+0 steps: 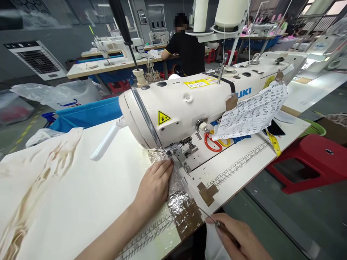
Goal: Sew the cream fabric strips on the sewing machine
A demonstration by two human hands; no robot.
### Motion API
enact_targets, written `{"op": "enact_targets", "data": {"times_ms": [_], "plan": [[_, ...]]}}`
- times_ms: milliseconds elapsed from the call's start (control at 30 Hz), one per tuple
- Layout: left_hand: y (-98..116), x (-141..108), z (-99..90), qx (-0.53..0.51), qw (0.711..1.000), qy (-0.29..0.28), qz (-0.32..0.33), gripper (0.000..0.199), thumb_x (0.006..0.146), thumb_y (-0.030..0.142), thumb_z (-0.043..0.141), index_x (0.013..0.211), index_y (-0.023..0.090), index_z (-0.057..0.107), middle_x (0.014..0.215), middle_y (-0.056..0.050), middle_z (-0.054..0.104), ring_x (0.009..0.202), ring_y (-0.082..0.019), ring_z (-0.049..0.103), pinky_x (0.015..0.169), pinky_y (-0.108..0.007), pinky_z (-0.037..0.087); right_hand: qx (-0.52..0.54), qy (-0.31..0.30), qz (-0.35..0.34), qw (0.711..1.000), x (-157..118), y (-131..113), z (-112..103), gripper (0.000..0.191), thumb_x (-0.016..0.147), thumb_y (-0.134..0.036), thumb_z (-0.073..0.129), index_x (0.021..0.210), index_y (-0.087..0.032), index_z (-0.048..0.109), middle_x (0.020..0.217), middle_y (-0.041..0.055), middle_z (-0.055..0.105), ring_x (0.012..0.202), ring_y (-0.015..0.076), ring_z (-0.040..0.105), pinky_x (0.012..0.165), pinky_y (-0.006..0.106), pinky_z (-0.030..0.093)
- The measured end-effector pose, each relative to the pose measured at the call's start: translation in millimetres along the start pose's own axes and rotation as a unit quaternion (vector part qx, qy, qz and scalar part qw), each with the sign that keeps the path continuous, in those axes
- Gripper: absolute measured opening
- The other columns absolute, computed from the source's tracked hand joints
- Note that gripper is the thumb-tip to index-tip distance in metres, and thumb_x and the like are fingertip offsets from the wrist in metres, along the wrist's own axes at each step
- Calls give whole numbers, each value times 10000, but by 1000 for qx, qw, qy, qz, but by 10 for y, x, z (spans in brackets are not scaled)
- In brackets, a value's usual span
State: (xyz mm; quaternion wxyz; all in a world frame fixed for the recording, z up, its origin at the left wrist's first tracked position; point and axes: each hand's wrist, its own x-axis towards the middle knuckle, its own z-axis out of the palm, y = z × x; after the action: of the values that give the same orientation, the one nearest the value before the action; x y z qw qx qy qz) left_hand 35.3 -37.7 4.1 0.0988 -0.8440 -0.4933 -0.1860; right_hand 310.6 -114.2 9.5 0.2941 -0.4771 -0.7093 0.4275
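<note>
My left hand [155, 182] rests at the front of a white sewing machine [173, 108], beside its presser foot area [173, 150]. Its fingers are bent and close together; whatever lies under the fingertips is hidden. Clear plastic film and brown tape [187, 216] cover the table below that hand. At the table's front edge my right hand [238, 236] is closed around a thin, pointed metal tool [214, 221], its tip directed toward the machine. White cloth [215, 243] hangs beneath the right hand.
Cream fabric [58, 159] lies on the left of the table [114, 187]. Orange-handled scissors [213, 142], a handwritten sheet [251, 112] and a yellow tape measure [274, 142] are at the right. A red stool [317, 162] stands beyond. A person [187, 50] sits behind the machine.
</note>
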Motion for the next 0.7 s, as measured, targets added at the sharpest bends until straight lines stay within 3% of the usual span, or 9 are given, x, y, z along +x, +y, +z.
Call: {"op": "enact_targets", "data": {"times_ms": [133, 200, 267, 333, 367, 467, 533, 700], "plan": [[-101, -1, -28, -37, 999, -13, 0, 483, 906, 43, 363, 1348, 101, 549, 1350, -122, 614, 1275, -275, 545, 1020, -488, 537, 149, 13, 106, 983, 76, 27, 87, 285, 933, -514, 574, 1032, -301, 736, 855, 43, 718, 715, 247, 675, 629, 308, 567], [-137, -7, -32, -46, 999, -14, 7, 489, 912, 49, 355, 1367, 97, 527, 1364, -127, 603, 1296, -269, 534, 1045, -483, 525, 283, -7, 172, 944, 89, 36, 181, 326, 879, -560, 649, 1003, -273, 742, 859, 34, 693, 753, 224, 662, 677, 290, 548], [-155, -16, -35, -54, 998, -16, 18, 499, 920, 53, 348, 1395, 104, 494, 1382, -130, 587, 1315, -264, 518, 1068, -483, 512, 410, -26, 230, 882, 70, 43, 297, 399, 812, -589, 722, 1024, -251, 736, 859, 26, 670, 767, 200, 645, 712, 275, 520], [-152, -21, -38, -54, 998, -17, 27, 515, 917, 45, 347, 1413, 111, 468, 1399, -134, 567, 1330, -266, 500, 1080, -488, 503, 453, -42, 258, 852, 31, 49, 396, 476, 772, -624, 747, 1051, -240, 728, 820, 15, 633, 701, 171, 600, 656, 253, 485], [-143, -19, -39, -49, 998, -15, 30, 514, 915, 38, 347, 1410, 108, 467, 1399, -139, 562, 1327, -273, 497, 1078, -492, 504, 435, -46, 256, 862, 9, 50, 426, 493, 777, -647, 732, 1049, -236, 726, 794, 9, 605, 663, 158, 562, 623, 245, 463], [-100, 15, -42, -26, 999, -6, 24, 473, 919, 28, 352, 1362, 88, 507, 1350, -171, 560, 1269, -308, 513, 1030, -505, 533, 298, -31, 207, 931, -20, 41, 423, 491, 872, -690, 595, 1039, -243, 711, 712, -12, 509, 590, 146, 446, 556, 237, 412], [-74, 57, -39, -20, 1000, 0, 13, 439, 923, 36, 361, 1320, 85, 541, 1297, -183, 558, 1212, -324, 522, 975, -510, 559, 212, -12, 164, 963, 8, 20, 363, 468, 940, -659, 499, 1052, -248, 693, 697, -11, 506, 586, 158, 444, 556, 247, 424], [-92, 138, -25, -26, 1000, 9, -8, 354, 932, 67, 399, 1221, 122, 596, 1161, -160, 567, 1068, -309, 531, 850, -495, 586, 106, -16, 95, 990, 175, -62, 232, 361, 1015, -495, 433, 1113, -232, 659, 691, 13, 583, 723, 223, 615, 644, 274, 524]]}}
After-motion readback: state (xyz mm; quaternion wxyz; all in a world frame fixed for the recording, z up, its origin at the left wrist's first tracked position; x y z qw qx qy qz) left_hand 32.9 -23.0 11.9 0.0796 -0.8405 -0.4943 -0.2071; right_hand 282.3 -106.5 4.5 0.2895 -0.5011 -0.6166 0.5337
